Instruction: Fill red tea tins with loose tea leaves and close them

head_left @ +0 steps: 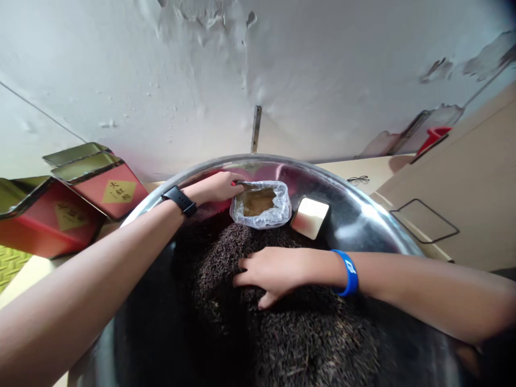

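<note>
My left hand (221, 186), with a black watch on its wrist, grips the left rim of an opening lined with a clear plastic bag (262, 219). The bag folds outward over the rim, and the inside looks golden-brown, like a tin. In front of it, dark loose tea leaves (229, 252) lie heaped in a large round metal basin (278, 159). My right hand (278, 271), wearing a blue wristband, rests palm down on the heap. Its thumb and fingers are apart, and some fingertips sink among the leaves. Right of the bag, a square gold-coloured lid (310, 217) lies tilted in the basin.
Several open red tins (115, 188) with yellow labels stand left of the basin. To the right are a cardboard box (463, 199), a thin black wire frame (427, 220) and a pair of glasses (358, 180). Behind the basin rises a peeling wall (193, 91).
</note>
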`<action>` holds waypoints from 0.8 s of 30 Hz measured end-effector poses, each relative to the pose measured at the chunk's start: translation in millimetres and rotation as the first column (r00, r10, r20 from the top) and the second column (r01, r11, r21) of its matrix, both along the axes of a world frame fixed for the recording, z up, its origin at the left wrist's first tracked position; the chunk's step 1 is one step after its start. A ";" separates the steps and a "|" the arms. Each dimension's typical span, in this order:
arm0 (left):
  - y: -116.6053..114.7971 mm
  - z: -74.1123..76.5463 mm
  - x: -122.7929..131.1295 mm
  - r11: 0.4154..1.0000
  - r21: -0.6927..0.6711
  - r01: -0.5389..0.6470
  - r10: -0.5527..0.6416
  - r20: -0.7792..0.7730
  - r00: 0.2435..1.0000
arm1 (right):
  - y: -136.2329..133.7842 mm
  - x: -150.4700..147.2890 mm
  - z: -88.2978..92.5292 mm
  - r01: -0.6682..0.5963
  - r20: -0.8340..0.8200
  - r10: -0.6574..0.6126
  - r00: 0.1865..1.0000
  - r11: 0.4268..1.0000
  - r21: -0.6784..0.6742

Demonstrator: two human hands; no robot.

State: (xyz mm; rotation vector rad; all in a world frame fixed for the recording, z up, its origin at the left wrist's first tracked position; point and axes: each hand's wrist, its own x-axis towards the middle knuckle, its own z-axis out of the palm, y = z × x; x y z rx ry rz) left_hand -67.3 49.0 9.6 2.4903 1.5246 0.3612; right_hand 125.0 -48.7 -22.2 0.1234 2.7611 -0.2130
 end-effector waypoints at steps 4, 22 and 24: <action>1.4 -1.0 -1.3 1.000 0.011 0.011 -0.011 0.006 1.000 | 1.5 0.1 20.2 -0.001 0.005 0.001 1.000 1.000 0.002; -10.5 0.3 18.9 0.983 0.057 0.177 -0.180 0.059 0.982 | 77.7 24.2 26.9 0.489 -0.507 -0.305 0.806 0.825 0.282; -10.6 0.3 19.2 0.982 0.065 0.177 -0.181 0.059 0.982 | 78.2 23.9 24.4 0.483 -0.497 -0.292 0.817 0.818 0.313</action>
